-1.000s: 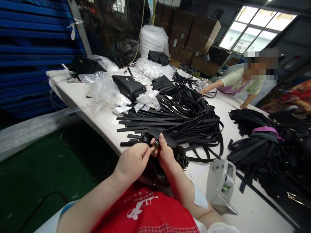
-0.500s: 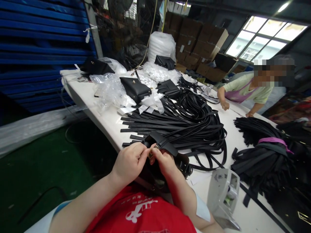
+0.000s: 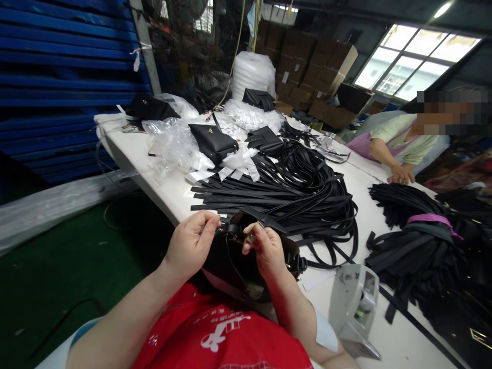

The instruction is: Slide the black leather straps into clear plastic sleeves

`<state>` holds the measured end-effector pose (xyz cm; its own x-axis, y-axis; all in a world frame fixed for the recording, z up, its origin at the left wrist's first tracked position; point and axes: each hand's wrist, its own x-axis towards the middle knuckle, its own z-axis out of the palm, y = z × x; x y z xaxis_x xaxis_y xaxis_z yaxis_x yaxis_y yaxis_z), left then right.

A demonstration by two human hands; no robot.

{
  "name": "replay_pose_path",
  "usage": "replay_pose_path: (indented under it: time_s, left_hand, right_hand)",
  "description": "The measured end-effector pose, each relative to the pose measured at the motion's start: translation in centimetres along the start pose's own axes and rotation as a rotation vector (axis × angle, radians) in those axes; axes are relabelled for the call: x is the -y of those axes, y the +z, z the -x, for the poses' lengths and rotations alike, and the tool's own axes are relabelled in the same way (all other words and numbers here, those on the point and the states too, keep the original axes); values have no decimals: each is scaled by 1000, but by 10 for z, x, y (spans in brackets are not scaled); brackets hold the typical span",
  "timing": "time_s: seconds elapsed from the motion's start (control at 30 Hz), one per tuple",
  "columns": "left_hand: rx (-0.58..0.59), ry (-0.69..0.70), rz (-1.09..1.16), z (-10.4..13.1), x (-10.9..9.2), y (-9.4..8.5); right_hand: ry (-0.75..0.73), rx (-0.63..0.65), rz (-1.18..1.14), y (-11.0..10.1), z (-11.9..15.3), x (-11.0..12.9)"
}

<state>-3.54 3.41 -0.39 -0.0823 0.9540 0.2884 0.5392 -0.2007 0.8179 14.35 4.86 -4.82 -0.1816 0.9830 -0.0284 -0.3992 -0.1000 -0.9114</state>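
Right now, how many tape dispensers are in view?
1: a pale tape dispenser on the table, farther right than the right hand. The black pile at the right could hide others.

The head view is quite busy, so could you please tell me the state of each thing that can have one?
Black bag at the hands, open.
Left hand, closed in a pinch.
Right hand, curled.
Black strap pile, loose and spread out.
Strap bundle, bound by a pink band.
Clear plastic, crumpled.
Tape dispenser, upright.
Ceiling light, lit.
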Motion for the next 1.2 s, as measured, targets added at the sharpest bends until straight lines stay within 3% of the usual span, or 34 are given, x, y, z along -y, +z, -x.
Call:
replay_pose_path:
  time_s: [0.13, 0.4, 0.77, 0.83, 1.0, 1.1, 1.2]
  left_hand:
    - [115, 5, 85, -2, -2, 11]
    - [326, 649, -182, -25, -16, 21]
    - [387, 966, -586, -22, -33, 27]
    - [368, 945, -531, -21, -33, 29]
    - [344, 693, -154, -28, -35, 37]
    - [401, 570, -19, -38, -43, 40]
    - [453, 498, 95, -55, -58, 43]
  right_hand:
    - [22, 51, 61, 2, 10, 5]
    - [41, 45, 258, -4, 24, 24]
    - [128, 91, 358, -5, 28, 42]
    - [127, 103, 359, -6, 29, 42]
    - [60, 115, 437, -10, 31, 46]
    - [-7, 62, 669, -10, 28, 56]
    - [21, 61, 902, -9, 21, 70]
